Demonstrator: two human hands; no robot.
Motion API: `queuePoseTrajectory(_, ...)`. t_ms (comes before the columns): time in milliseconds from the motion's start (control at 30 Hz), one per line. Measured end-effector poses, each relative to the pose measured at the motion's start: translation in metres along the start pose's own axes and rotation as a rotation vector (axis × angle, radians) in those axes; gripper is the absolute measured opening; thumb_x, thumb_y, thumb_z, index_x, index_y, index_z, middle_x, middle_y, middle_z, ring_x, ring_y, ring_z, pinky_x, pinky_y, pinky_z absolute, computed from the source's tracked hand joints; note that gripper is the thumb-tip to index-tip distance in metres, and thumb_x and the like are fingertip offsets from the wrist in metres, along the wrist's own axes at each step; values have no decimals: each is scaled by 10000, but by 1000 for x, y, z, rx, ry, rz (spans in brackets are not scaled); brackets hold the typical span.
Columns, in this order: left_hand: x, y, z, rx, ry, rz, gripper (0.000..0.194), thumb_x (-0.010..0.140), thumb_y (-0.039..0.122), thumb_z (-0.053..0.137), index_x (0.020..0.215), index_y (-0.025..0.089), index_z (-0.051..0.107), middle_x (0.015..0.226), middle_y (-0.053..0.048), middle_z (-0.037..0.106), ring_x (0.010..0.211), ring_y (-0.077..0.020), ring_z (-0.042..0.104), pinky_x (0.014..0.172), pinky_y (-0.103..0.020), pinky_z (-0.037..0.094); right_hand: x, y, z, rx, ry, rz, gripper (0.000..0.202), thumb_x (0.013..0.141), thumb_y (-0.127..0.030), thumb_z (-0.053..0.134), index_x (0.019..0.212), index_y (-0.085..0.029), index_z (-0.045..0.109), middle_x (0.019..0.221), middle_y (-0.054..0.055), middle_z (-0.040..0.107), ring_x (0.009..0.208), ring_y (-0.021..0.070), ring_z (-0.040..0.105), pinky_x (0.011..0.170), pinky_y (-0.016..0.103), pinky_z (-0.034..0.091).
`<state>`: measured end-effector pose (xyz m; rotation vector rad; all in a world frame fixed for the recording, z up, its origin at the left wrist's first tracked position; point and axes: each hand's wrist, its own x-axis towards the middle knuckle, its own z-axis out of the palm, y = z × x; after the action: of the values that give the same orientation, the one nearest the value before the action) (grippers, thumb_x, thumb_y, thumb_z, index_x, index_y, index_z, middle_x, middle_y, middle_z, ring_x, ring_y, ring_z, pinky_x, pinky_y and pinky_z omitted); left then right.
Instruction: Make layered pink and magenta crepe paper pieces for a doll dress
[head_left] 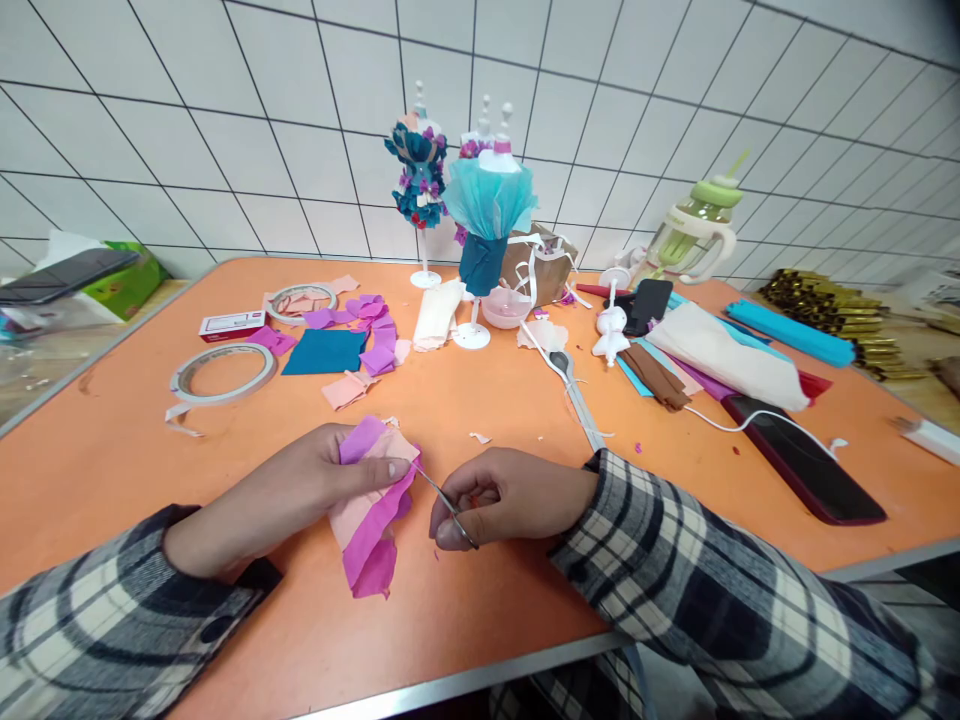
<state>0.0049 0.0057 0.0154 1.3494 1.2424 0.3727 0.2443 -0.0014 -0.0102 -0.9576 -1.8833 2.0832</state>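
Observation:
Several layers of purple, magenta and peach crepe paper (367, 540) are pinched in my left hand (322, 470), with the thumb lying on top. My right hand (487, 495) is closed around a pair of small metal scissors (433, 484). Their thin tips reach the right edge of the paper near my left thumb, and the handle is partly hidden by my fingers. Beyond my left hand lie a dark blue crepe paper square (324, 352), purple paper pieces (381, 340) and a peach piece (349, 390).
Two tape rolls (223, 372) lie at the left by a small box (232, 326). Small dress forms (484, 262) in paper dresses stand at the back. At the right are a phone (806, 460) with a white cable, folded paper (727, 350) and a green-lidded bottle (694, 235).

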Motion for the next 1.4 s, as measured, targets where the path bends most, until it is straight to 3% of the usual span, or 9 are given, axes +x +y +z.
queuePoseTrajectory(467, -1, 2, 0, -31, -32, 27, 427, 712, 588, 759, 688, 167, 690, 630, -19, 692, 545, -156, 596, 522, -226, 452, 5, 2, 2, 25, 7, 4, 341, 738, -462, 809, 817, -143, 718, 624, -30, 649, 600, 96, 586, 646, 217, 456)
queuePoseTrajectory(700, 1, -4, -3, -13, -55, 27, 450, 718, 603, 755, 700, 162, 667, 635, -18, 687, 567, -159, 603, 541, -227, 454, 1, 0, 1, 66, -27, -9, 415, 723, -484, 840, 944, -152, 727, 755, -12, 671, 689, 97, 596, 656, 200, 446)
queuePoseTrajectory(867, 0, -6, -4, -104, -82, 3, 416, 726, 558, 782, 722, 153, 682, 649, -17, 694, 566, -143, 596, 546, -215, 454, -1, -1, -2, 163, -94, -31, 442, 791, -528, 781, 985, -138, 705, 873, 18, 687, 805, 111, 631, 764, 216, 464)
queuePoseTrajectory(1033, 0, -7, -5, -186, -72, -5, 379, 736, 519, 802, 763, 152, 713, 709, -40, 731, 613, -156, 627, 571, -217, 477, -1, -1, -4, 75, -23, -14, 440, 740, -426, 851, 1046, -148, 701, 812, -22, 656, 695, 78, 566, 671, 190, 432)
queuePoseTrajectory(1233, -3, -3, -2, -333, -127, -1, 286, 753, 439, 810, 776, 162, 747, 704, -51, 746, 604, -166, 658, 555, -219, 508, -4, -3, -9, 231, -132, 83, 481, 791, -520, 779, 1086, -158, 666, 909, 12, 720, 466, 19, 369, 381, 162, 257)
queuePoseTrajectory(1400, -4, -4, -4, -404, -116, -16, 277, 722, 405, 840, 828, 162, 761, 727, -78, 771, 617, -199, 699, 556, -246, 550, -4, -2, -12, 219, -166, 93, 525, 769, -467, 807, 1167, -161, 653, 1032, 41, 728, 490, 23, 443, 380, 143, 348)
